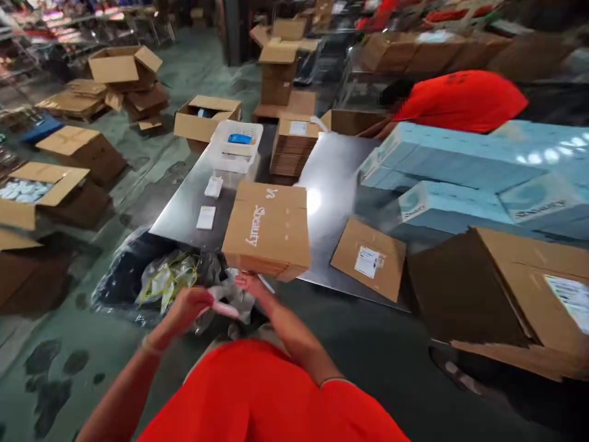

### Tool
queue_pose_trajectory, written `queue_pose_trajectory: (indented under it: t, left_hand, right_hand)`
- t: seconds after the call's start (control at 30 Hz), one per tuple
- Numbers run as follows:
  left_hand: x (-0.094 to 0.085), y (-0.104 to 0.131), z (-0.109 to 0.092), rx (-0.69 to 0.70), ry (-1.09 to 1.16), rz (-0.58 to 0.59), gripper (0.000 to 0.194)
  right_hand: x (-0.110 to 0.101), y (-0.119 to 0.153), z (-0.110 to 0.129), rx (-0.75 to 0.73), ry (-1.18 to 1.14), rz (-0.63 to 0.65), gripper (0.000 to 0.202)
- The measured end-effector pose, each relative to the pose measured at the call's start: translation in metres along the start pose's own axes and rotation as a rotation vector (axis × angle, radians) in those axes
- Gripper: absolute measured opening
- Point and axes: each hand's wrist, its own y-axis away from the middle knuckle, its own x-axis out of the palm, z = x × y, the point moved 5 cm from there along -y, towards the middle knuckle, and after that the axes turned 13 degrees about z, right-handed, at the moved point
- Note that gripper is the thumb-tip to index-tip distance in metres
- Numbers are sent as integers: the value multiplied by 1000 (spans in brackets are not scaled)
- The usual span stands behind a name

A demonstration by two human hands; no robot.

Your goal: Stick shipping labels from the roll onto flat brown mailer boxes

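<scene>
My left hand (189, 305) is closed around a slim pink item (224, 309) just off the near edge of a steel table (334, 178). My right hand (251, 283) sits right beside it, fingers at the item's other end, under the overhanging corner of a closed brown cardboard box (269, 228) with white lettering. Motion blur hides the exact grip of the right hand. Below both hands lies a black plastic bag (133, 276) stuffed with crumpled clear wrapping.
On the table stand a white basket (235, 150) with a blue item, a stack of flat cartons (292, 150), a small labelled parcel (370, 258) and pale blue boxes (460, 169). A person in an orange shirt (460, 99) bends behind them. Open cartons (519, 288) crowd the floor around.
</scene>
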Motion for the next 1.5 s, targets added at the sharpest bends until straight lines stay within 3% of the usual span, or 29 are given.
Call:
queue_pose_trajectory:
  t: [0.1, 0.2, 0.3, 0.37, 0.43, 0.53, 0.63, 0.7, 0.73, 0.87, 0.93, 1.1, 1.2, 1.37, 1.5]
  left_hand:
    - [-29, 7, -22, 133, 27, -25, 25]
    - [-49, 12, -39, 232, 81, -47, 30]
    - [-62, 13, -51, 300, 115, -106, 30]
    - [-67, 7, -52, 317, 135, -141, 28]
    - [-68, -5, -46, 301, 153, -147, 28]
    - [-63, -28, -29, 154, 153, -169, 27]
    - [-53, -35, -15, -63, 31, -389, 28]
    - [-35, -29, -12, -143, 4, -541, 47]
    - [-20, -26, -12, -148, 63, -552, 56]
    - [56, -35, -26, 57, 728, -179, 97]
    - [74, -45, -39, 160, 983, -136, 105]
    - [69, -77, -60, 136, 1044, -192, 56]
    - [58, -86, -69, 131, 977, -170, 53]
    - [57, -95, -70, 81, 981, -84, 52]
    - [73, -95, -64, 37, 1070, 91, 56]
  right_hand:
    - [-3, 10, 15, 92, 52, 149, 54]
    - [-1, 35, 46, -62, 152, 346, 59]
    - [17, 58, 58, -125, 183, 528, 61]
    - [26, 65, 57, -121, 158, 458, 58]
    - [29, 68, 57, -161, 100, 283, 49]
    - [31, 79, 64, -244, 34, 124, 45]
    - [26, 93, 77, -273, 64, 47, 49]
    - [19, 101, 86, -289, 102, -37, 43]
    - [15, 104, 91, -298, 125, -77, 38]
    - [6, 111, 108, -325, 217, -163, 26]
    - [3, 111, 115, -310, 239, -158, 26]
    - [-12, 112, 130, -305, 368, -116, 23]
    - [-21, 122, 140, -461, 565, -155, 13]
    - [-28, 132, 166, -682, 840, -236, 22]
    - [-61, 88, 227, -680, 834, -423, 14]
